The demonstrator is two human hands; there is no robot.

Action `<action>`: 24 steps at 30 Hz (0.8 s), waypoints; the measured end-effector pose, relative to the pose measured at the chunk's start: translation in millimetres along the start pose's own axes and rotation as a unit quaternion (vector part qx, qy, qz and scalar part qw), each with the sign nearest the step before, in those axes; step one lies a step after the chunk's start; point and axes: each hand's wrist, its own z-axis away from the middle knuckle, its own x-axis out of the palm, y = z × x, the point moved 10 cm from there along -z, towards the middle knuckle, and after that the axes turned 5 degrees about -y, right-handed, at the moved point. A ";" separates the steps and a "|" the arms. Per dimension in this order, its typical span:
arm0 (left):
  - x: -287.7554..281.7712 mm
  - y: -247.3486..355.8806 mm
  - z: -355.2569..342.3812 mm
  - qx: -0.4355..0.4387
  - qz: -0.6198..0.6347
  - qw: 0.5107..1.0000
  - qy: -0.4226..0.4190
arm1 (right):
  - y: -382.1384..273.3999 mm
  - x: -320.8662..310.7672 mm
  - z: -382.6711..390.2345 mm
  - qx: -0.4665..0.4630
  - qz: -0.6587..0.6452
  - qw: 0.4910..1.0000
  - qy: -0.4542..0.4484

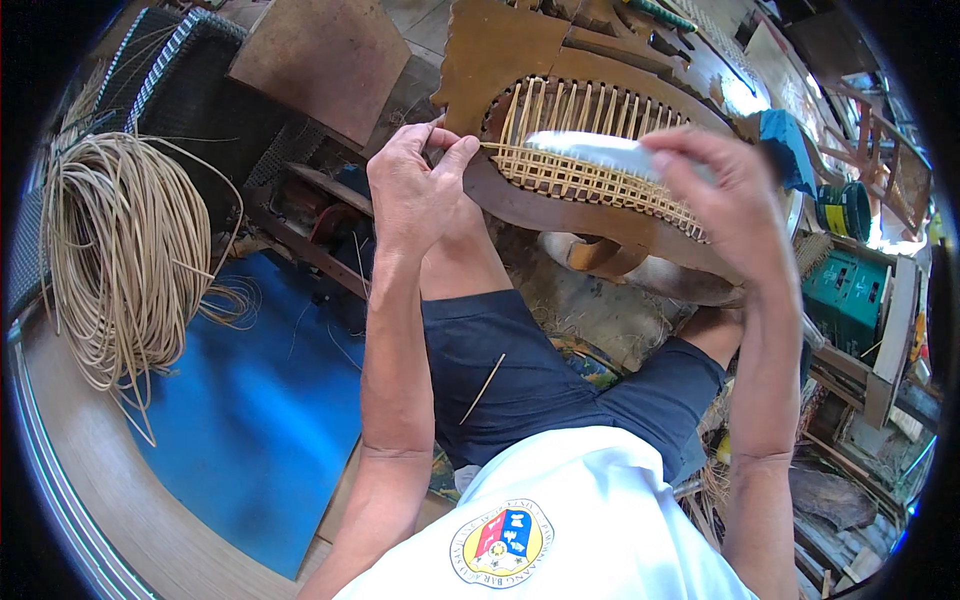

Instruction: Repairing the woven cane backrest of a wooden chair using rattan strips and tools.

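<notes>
Left hand (415,190) thumb and fingers pinched on a thin cane strand (492,147) at the frame's left edge | right hand (725,195) blurred over the weave, grip unclear | risk: the dry strand could kink or snap if tugged sideways | woven cane panel (590,178) in curved brown wooden frame (560,215) on the lap; pale cane coil (120,250) well left.

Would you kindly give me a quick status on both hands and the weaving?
Left hand pinching cane strand at wooden frame. Right hand over woven cane panel. Nothing blocking.

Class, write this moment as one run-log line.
left hand: pinches cane strand | right hand: over woven cane panel | wooden frame: across knees
</notes>
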 end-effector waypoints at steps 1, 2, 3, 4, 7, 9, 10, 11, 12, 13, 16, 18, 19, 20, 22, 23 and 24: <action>-0.5 0.0 0.2 0.002 0.009 1.000 -0.002 | -2.6 -23.1 2.1 -0.010 -0.033 0.997 0.073; 0.0 -1.1 0.9 0.003 0.008 1.000 -0.002 | -6.1 -43.3 7.2 -0.020 -0.065 0.987 0.146; 0.3 -1.7 2.1 0.009 0.006 1.000 0.005 | -5.1 -45.6 11.6 0.007 -0.063 0.983 0.172; 2.3 0.0 1.2 0.018 0.004 1.000 0.008 | -3.0 -39.9 11.6 0.010 -0.063 0.982 0.177; 3.3 -5.5 -0.3 -0.003 0.034 0.999 0.014 | -1.4 -9.0 9.3 -0.025 -0.022 0.998 0.055; 1.6 1.4 2.1 0.009 0.028 0.999 0.024 | 17.8 -47.9 23.0 -0.013 -0.062 0.990 0.129; -2.0 4.5 1.6 0.028 0.013 0.999 0.032 | 27.2 -73.7 33.6 -0.016 -0.105 0.975 0.196; -0.1 -1.7 0.2 -0.014 0.017 1.000 0.018 | 34.7 -82.2 42.1 0.012 -0.043 0.971 0.234; 2.6 -8.3 -0.4 -0.056 0.018 0.998 0.003 | 46.6 -84.5 48.2 0.023 -0.034 0.968 0.247; -2.6 -11.1 -0.6 -0.045 0.017 0.999 0.014 | 54.3 -58.6 38.5 0.016 -0.021 0.992 0.125; -1.7 -18.2 -5.9 -0.012 0.015 1.000 0.007 | 74.9 -60.7 47.5 0.037 0.014 0.999 0.032; -4.2 -10.4 -6.2 0.048 -0.002 0.999 0.023 | 74.6 -109.7 64.4 -0.021 -0.040 0.970 0.240; -3.9 -12.3 -5.0 0.007 0.027 1.000 0.014 | 79.2 -102.9 66.4 0.006 0.057 0.973 0.224; -2.6 -10.5 -3.7 0.009 0.027 1.000 0.011 | 82.8 -106.3 71.5 0.008 0.057 0.972 0.227; -3.0 -10.7 -3.7 -0.003 0.023 1.000 0.005 | 95.1 -77.4 65.7 0.046 0.095 0.994 0.020; -2.2 -9.5 -6.1 0.020 0.012 1.000 0.014 | 93.4 -101.4 71.9 0.039 0.092 0.991 0.086; -1.1 -8.2 -8.1 0.044 0.001 0.999 0.023 | 103.6 -124.2 80.7 0.047 0.059 0.982 0.176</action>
